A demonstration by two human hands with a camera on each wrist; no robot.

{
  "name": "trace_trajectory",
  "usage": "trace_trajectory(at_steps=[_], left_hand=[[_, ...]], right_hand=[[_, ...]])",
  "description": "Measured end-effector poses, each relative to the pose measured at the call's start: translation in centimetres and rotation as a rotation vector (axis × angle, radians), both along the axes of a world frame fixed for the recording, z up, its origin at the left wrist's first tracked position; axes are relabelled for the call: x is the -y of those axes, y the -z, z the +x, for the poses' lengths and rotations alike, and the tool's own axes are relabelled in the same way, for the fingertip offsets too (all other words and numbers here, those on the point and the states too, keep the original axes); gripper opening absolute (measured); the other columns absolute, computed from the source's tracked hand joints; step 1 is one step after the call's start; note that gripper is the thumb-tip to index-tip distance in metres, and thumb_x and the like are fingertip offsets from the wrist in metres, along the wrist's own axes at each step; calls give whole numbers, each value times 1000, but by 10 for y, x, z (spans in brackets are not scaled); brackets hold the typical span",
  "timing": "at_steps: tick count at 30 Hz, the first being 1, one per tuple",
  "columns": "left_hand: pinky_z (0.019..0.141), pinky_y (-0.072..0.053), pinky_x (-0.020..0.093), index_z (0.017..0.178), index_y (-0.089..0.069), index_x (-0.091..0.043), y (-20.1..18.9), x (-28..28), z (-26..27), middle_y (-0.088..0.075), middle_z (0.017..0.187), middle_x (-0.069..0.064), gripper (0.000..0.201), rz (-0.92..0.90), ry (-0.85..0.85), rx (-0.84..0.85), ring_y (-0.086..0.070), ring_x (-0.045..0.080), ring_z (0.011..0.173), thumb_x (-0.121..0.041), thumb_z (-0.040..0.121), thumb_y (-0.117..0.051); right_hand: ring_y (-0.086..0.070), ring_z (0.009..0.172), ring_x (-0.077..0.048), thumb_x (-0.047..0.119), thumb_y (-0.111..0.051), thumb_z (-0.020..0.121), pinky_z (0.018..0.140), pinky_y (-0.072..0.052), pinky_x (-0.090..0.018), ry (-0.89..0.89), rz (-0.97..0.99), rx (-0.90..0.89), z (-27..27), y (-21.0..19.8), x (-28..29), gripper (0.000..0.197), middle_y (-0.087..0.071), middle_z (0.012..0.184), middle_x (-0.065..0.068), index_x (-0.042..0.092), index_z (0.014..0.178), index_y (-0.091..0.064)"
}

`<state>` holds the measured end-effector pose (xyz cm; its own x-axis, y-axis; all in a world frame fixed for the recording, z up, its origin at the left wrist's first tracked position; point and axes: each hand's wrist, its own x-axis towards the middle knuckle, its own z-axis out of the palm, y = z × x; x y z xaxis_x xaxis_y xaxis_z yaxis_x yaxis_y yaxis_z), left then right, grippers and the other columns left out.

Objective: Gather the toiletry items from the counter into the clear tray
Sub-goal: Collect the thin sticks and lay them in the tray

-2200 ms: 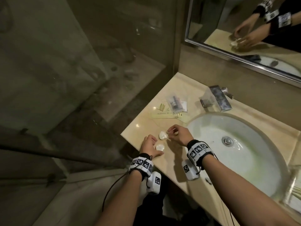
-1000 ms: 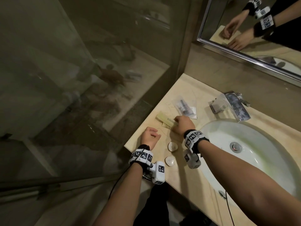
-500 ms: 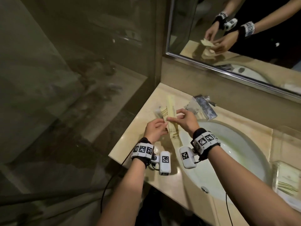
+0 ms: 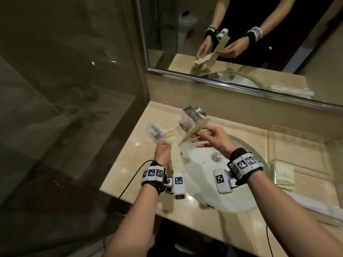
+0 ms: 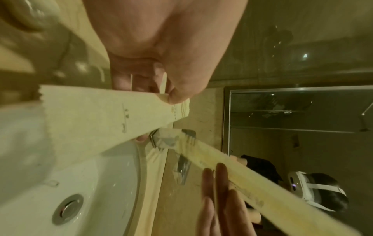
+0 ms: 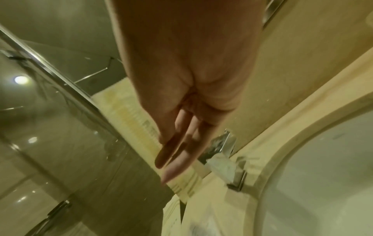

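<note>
A long pale-yellow packet (image 4: 175, 154) is pinched by the left hand (image 4: 163, 153) above the left rim of the sink (image 4: 213, 191); in the left wrist view the thumb is pressed on the packet's upper face and the other fingers (image 5: 125, 83) are curled beneath it. A second long packet (image 4: 196, 129) is held by the right hand (image 4: 215, 140) over the back of the sink, tilted with its far end raised toward the faucet (image 4: 191, 117). It is gripped between the thumb and the index finger, while the remaining fingers are stretched out loosely beneath it. In the right wrist view these fingers (image 6: 177, 153) are seen lying straight along the packet.

A clear plastic sachet (image 4: 155, 133) with a dark item inside is left lying on the tabletop (image 4: 130, 164) near the back left corner, just beside the far end of the left-hand packet. The clear tray (image 4: 297, 141) is set on the tabletop at the right of the sink, well apart from both hands. A folded pale packet (image 4: 284, 176) is seen lying in the tray toward its front edge. Both hands and their packets are reflected in the mirror (image 4: 241, 43) above the back edge of the tabletop.
</note>
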<state>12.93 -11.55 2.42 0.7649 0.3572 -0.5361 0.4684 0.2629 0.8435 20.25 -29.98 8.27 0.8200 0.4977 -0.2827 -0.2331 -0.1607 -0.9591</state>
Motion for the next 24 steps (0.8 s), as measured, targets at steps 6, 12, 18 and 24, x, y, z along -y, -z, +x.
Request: trace_trajectory(at_steps=[6, 12, 18, 24], left_hand=[[70, -59, 39, 122, -45, -8, -8, 37, 14, -73, 93, 8, 24, -89, 75, 27, -71, 25, 71, -16, 100, -45], [64, -53, 29, 116, -53, -13, -10, 81, 26, -70, 85, -2, 22, -56, 231, 35, -67, 14, 76, -12, 94, -55], [77, -56, 37, 124, -49, -10, -8, 128, 38, -70, 110, 13, 36, -73, 408, 39, -68, 21, 90, -3, 90, -59], [80, -56, 42, 119, -48, -11, -11, 189, 50, -72, 101, 11, 33, -107, 560, 56, -70, 25, 86, -2, 90, -59]], right_hand=[[-59, 119, -21, 21, -51, 100, 76, -60, -36, 32, -24, -26, -7, 4, 40, 27, -63, 129, -8, 7, 111, -72], [-62, 84, -28, 9, -69, 88, 67, -57, -30, 175, -13, -28, -28, 18, 84, 21, -65, 93, -28, 1, 104, -59], [-67, 84, -22, 15, -76, 82, 70, -54, -28, 425, -144, -44, -44, 27, 132, 41, -72, 102, -17, 8, 112, -49], [-67, 85, -19, 14, -70, 87, 68, -55, -23, 568, -161, -35, -60, 28, 188, 15, -72, 94, -12, 16, 102, -64]])
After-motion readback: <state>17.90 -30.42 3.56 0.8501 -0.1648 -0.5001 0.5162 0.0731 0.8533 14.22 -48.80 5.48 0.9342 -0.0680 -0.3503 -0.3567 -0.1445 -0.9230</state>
